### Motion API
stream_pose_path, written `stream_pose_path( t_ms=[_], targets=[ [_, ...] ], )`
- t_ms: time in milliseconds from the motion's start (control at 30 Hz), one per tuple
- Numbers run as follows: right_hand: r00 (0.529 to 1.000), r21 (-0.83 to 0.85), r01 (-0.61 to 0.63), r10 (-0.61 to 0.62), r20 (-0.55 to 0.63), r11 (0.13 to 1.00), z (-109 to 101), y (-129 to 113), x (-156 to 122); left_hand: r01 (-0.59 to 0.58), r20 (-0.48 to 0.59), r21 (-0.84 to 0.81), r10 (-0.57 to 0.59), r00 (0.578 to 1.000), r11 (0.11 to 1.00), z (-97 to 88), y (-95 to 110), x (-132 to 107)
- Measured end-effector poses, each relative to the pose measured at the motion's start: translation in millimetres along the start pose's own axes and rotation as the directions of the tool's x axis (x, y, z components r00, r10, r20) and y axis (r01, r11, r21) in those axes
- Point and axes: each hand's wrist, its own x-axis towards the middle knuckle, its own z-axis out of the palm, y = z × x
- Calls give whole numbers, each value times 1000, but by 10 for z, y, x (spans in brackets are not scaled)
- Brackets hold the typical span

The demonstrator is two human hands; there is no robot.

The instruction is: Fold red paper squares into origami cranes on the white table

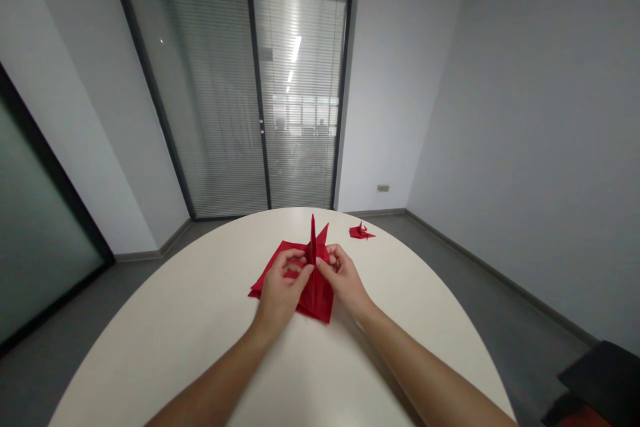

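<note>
A large red folded-paper crane (319, 300) lies near the middle of the round white table, its wings spread low and two narrow points standing up at the far side. My left hand (281, 287) pinches the paper near the base of the tall point, thumb on the near face and fingers behind. On the other side, my right hand (345, 275) grips the same area, its thumb almost meeting the left one. Parts of the fingertips are hidden by the paper. Beyond my right hand sits a small red paper crane (361, 231), untouched.
The round white table (190, 320) has its far edge close to the cranes. Behind it stand glass doors with blinds (300, 113) and a grey wall (530, 113). A dark chair-like object (603, 380) shows at the lower right.
</note>
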Motion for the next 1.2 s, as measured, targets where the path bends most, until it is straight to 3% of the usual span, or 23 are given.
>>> stream_pose_path(
  t_ms=[200,367,433,533,633,700,933,1067,1200],
  targets=[
    [997,31,-70,69,20,997,-39,0,4,106,29,-187,-102,994,977,9,0,56],
    [997,52,-67,66,30,996,-73,2,25,319,138,-385,-287,948,866,11,21,44],
    [998,65,-62,60,38,996,-80,6,29,427,244,-465,-351,904,775,8,60,25],
    [996,98,-71,65,59,993,-81,3,30,610,430,-524,-434,792,594,7,129,12],
    [994,120,-94,86,70,988,-85,-4,30,696,496,-528,-488,718,487,14,153,20],
    [993,119,-105,97,69,987,-95,-6,31,691,478,-543,-501,721,476,18,139,34],
    [992,218,-124,120,32,968,-143,-44,17,556,399,-647,-389,830,522,-51,97,67],
    [986,224,-160,167,-10,961,-143,-96,8,532,357,-634,-397,845,562,-91,67,65],
    [986,202,-119,139,-88,972,-164,-105,40,533,335,-618,-420,843,578,-114,34,72]
  ],
)
